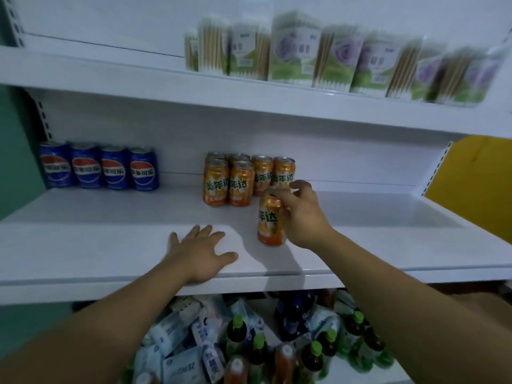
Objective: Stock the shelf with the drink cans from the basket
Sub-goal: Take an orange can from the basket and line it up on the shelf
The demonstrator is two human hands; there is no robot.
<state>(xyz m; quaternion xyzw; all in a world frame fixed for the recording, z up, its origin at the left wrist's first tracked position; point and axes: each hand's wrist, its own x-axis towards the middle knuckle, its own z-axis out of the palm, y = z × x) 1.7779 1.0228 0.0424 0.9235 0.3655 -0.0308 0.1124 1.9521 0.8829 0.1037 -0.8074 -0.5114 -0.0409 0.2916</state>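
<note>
can (pixel 270 221) in the right hand's (pixel 304 217) fingers (pixel 280 194), can cluster (pixel 243 180) just behind them, can row (pixel 98 169) well left, all on shelf (pixel 110 245)

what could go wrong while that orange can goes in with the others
1. The right hand grips the orange can up near its top, so the base may swing or tip if it is set down fast.
2. The standing orange cans sit packed close just behind it. A hard push back could knock them over on the shelf.
</note>
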